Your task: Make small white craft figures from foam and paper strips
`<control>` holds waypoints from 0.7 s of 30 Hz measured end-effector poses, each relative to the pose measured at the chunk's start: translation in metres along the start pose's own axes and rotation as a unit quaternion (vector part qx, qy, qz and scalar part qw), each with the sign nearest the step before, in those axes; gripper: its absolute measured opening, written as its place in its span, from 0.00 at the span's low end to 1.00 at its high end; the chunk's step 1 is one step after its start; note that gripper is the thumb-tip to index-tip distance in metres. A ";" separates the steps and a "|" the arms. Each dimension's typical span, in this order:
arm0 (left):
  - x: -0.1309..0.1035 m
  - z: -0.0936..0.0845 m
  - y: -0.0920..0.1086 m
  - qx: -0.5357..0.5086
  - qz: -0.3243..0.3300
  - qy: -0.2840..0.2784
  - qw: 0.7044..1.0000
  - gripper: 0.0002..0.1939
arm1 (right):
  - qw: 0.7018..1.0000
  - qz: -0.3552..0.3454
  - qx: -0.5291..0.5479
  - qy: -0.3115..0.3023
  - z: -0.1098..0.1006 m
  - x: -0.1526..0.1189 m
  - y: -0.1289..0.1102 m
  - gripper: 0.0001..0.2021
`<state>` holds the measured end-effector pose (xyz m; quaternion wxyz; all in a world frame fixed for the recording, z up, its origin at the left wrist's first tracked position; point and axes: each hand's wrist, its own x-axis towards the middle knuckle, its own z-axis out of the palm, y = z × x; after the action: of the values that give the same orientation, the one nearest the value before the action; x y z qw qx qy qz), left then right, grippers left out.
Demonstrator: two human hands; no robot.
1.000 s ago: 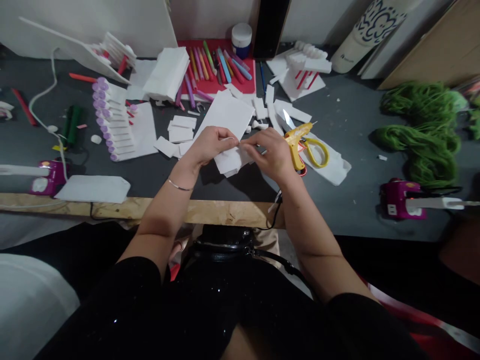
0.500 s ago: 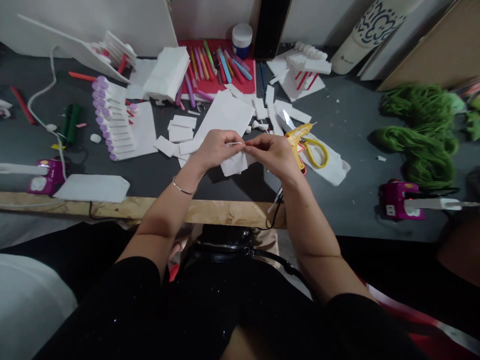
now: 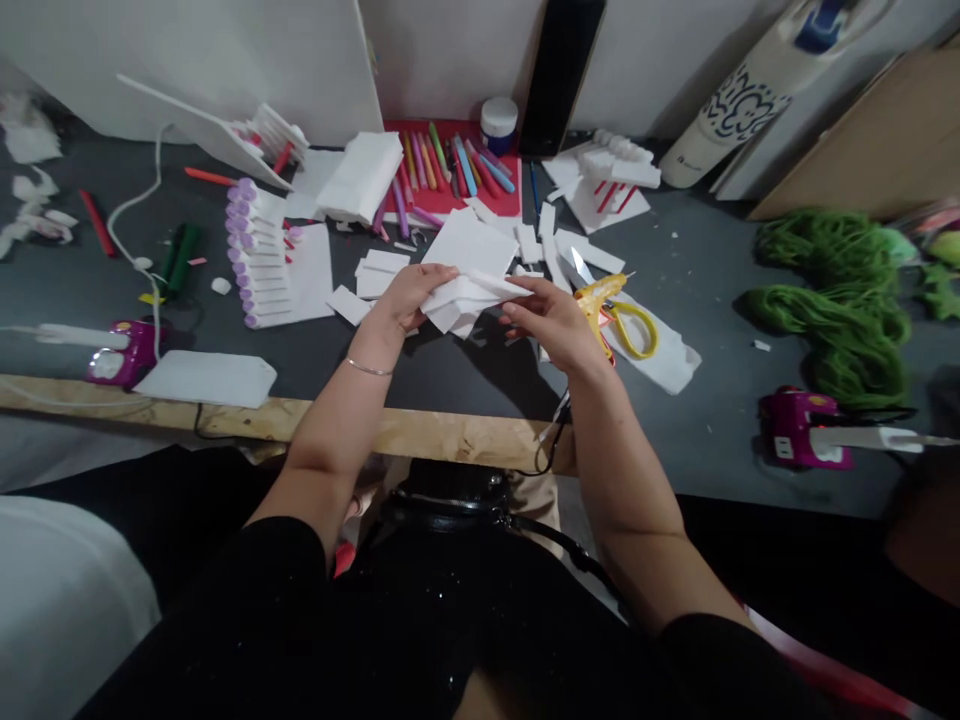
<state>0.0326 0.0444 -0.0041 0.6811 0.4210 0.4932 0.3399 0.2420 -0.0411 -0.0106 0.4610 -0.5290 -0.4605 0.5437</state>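
A folded white sheet (image 3: 469,295), thin and creased like paper or tissue, is stretched between my two hands above the grey table. My left hand (image 3: 409,300) grips its left end, thumb on top and fingers beneath. At the narrow right end, the fingers of my right hand (image 3: 551,320) hold the sheet's edge, with the thumb lower down. Behind it lies a flat white board (image 3: 472,235). Close to my right hand are a yellow glue gun (image 3: 598,298) and yellow-handled scissors (image 3: 636,330).
White cut strips (image 3: 382,262) lie left of the sheet. Colored sticks (image 3: 457,165) rest on a red sheet. A white model with purple-tipped rolls (image 3: 259,260) stands left; green yarn (image 3: 832,300) lies right. Purple power adapters (image 3: 806,430) sit near both ends; a bottle (image 3: 727,120) stands behind.
My hands have moved apart from a close fingertip pinch, and the white sheet now shows spread between them. The view has shifted, so the table appears slightly lower.
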 end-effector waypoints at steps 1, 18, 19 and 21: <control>0.001 -0.001 0.000 -0.011 -0.005 -0.001 1.000 0.13 | 1.000 -0.003 0.003 0.006 0.000 0.001 0.001 0.34; 0.008 -0.011 -0.012 0.109 0.053 -0.043 0.992 0.12 | 0.988 -0.046 -0.047 0.142 0.009 0.000 -0.005 0.11; 0.009 -0.012 -0.013 0.116 0.064 -0.037 0.990 0.12 | 0.988 -0.043 -0.045 0.139 0.008 0.001 -0.004 0.12; 0.009 -0.013 -0.014 0.115 0.084 -0.025 0.990 0.11 | 0.991 -0.037 -0.040 0.124 0.007 0.002 -0.002 0.14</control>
<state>0.0236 0.0501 -0.0220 0.6095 0.5444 0.4750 0.3266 0.2354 -0.0390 -0.0087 0.5124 -0.5934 -0.4403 0.4375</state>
